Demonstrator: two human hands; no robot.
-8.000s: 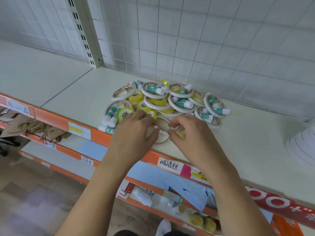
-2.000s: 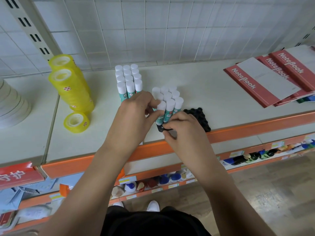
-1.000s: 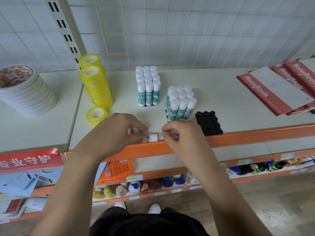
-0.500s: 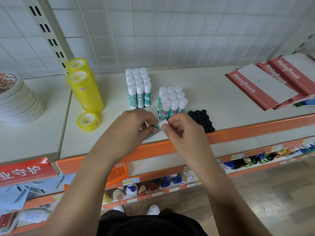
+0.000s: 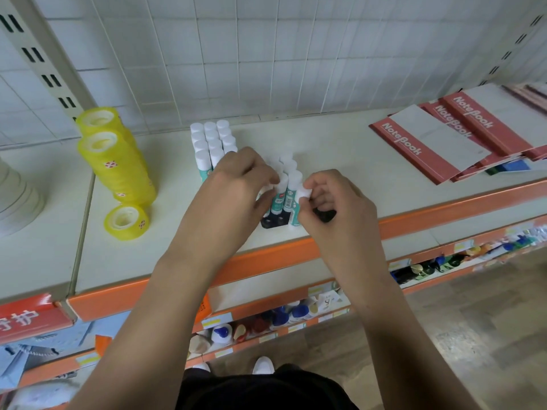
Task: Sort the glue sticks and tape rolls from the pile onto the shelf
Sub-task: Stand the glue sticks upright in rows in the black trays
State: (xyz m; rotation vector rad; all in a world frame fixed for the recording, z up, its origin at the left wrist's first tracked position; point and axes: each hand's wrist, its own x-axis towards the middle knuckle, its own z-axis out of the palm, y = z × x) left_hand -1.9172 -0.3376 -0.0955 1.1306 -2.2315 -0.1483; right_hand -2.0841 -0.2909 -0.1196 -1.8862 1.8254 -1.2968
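The right hand (image 5: 334, 208) pinches the white cap of a glue stick (image 5: 305, 193), almost upright, at the right end of the front row; the left hand (image 5: 233, 190) curls its fingers on the left side of the standing glue sticks (image 5: 288, 184) in the black tray (image 5: 273, 221) on the shelf (image 5: 340, 149). I judge the right hand needs only to press straight down.

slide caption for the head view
Left hand holds glue sticks standing in a black tray; right hand pinches another's white cap.
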